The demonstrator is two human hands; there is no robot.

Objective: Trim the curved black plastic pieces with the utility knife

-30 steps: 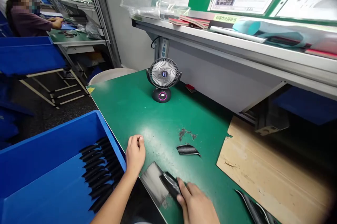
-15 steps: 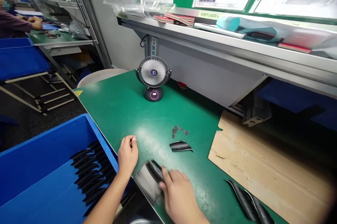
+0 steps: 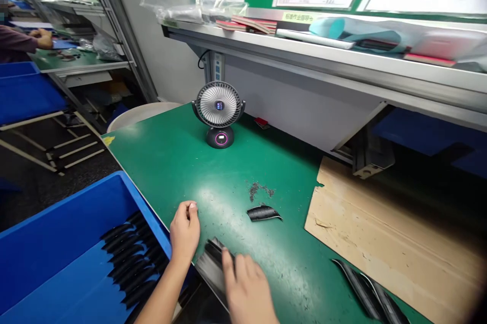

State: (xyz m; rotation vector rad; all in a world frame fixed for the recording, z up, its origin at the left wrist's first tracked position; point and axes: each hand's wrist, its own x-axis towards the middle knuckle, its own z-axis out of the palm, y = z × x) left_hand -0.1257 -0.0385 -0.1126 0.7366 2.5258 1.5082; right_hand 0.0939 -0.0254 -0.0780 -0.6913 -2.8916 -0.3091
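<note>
My left hand (image 3: pixel 184 230) rests as a loose fist on the green bench top (image 3: pixel 182 162), holding nothing that I can see. My right hand (image 3: pixel 245 288) lies flat over a grey abrasive sheet (image 3: pixel 208 265) at the bench's front edge and presses a black curved part (image 3: pixel 215 252) against it; my fingers hide most of that part. Another black curved part (image 3: pixel 263 213) lies loose on the bench just beyond my hands, next to a small patch of dark dust (image 3: pixel 258 189).
A blue bin (image 3: pixel 57 243) at my left holds several black curved parts (image 3: pixel 133 258). A small desk fan (image 3: pixel 218 113) stands at the back. Cardboard (image 3: pixel 391 243) covers the bench at right, with two black parts (image 3: pixel 371 288) by its front. Another person's hands (image 3: pixel 41 37) work at a far bench.
My right hand has slid the black part leftward across the grey sheet, toward my left hand. The view has shifted a little to the right. My left hand stays put.
</note>
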